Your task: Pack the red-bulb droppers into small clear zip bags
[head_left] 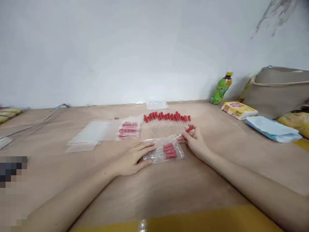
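My left hand (138, 158) lies over the left end of a clear zip bag (158, 158), its fingers stretched out. Inside the bag, several red-bulbed droppers (169, 150) are stacked side by side with the bulbs toward the right. At the bag's right end, my right hand (195, 141) pinches a dropper (189, 129) near its red bulb. The thin clear tube of that dropper points left toward the bag's mouth. Behind the bag spreads a row of loose droppers (166, 116), bulbs toward the wall. Left of them lie filled bags (127, 130) with red bulbs showing.
Flat bags (89, 133) lie to the left, and another white sheet-like bag (157, 105) sits by the wall. A green bottle (221, 88), a yellow packet (238, 110), a blue-white packet (272, 128) and a grey bag (282, 91) stand at right. A cable (48, 117) runs at left.
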Tool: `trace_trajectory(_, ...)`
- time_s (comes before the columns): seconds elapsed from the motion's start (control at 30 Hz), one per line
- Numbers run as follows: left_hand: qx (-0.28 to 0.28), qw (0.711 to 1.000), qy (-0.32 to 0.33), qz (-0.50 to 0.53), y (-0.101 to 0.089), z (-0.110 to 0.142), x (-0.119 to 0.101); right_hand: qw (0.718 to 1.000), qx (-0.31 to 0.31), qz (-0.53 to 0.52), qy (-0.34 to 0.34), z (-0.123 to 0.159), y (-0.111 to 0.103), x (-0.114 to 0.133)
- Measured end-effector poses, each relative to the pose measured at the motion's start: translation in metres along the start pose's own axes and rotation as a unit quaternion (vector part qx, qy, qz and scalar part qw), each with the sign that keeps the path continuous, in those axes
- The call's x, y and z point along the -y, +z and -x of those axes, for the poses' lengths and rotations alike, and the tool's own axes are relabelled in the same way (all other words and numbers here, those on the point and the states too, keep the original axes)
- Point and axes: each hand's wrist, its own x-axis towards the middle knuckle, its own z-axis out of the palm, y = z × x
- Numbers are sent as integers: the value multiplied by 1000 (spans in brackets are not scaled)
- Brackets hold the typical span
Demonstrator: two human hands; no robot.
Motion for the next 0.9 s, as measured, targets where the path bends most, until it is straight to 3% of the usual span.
trace_trajectory(0.13, -6, 1000, -4, 8, -1, 2, -3, 1000, -3, -18, 11, 0, 0, 0)
trace_trajectory(0.27, -7, 1000, -13, 7, -2, 2, -5, 998, 32, -26, 52, 1, -3, 3)
trace_trajectory(0.47, -15, 1000, -3, 10, -2, 2, -5, 968, 166, 160, 101, -2, -16, 13)
trace_trajectory(0.63, -15, 1000, 0, 12, -1, 2, -4, 935, 259, 206, 127, -11, -19, 15)
trace_trajectory(0.73, -16, 1000, 0, 12, -1, 2, -4, 935, 250, 220, 125, -13, -13, 11)
trace_trajectory(0.9, -12, 1000, -3, 9, -3, 1, -5, 961, 146, 207, 114, -11, 4, 7)
